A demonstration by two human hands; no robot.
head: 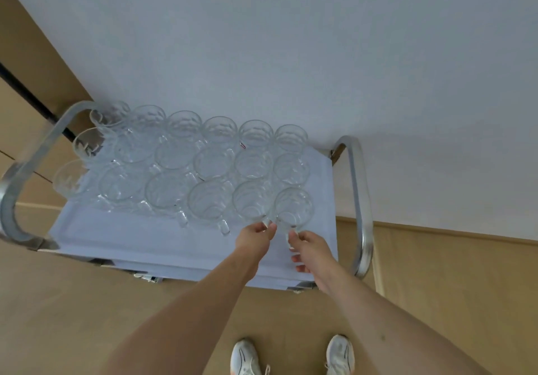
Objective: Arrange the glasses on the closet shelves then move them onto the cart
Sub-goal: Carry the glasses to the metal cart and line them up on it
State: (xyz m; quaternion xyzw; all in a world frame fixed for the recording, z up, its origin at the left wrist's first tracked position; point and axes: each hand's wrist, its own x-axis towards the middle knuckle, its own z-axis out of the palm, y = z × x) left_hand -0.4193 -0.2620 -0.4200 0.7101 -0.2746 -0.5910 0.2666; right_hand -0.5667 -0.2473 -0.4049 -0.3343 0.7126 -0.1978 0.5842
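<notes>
A cart [361,200] with curved metal handles at 3 and 9 o'clock stands on a tan floor [87,316] against a white wall. Its flat top is covered in pale blue. Directly on it stand clear handled glasses [174,156] in three rows, close together, filling the top from 9 toward 3 o'clock; the strip at 6 o'clock is bare.

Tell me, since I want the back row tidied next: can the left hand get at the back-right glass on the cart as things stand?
Probably, but awkwardly. The left hand pinches a front-row glass handle, and two rows of glasses stand between it and the back-right glass. It would have to let go and reach over them.
</notes>
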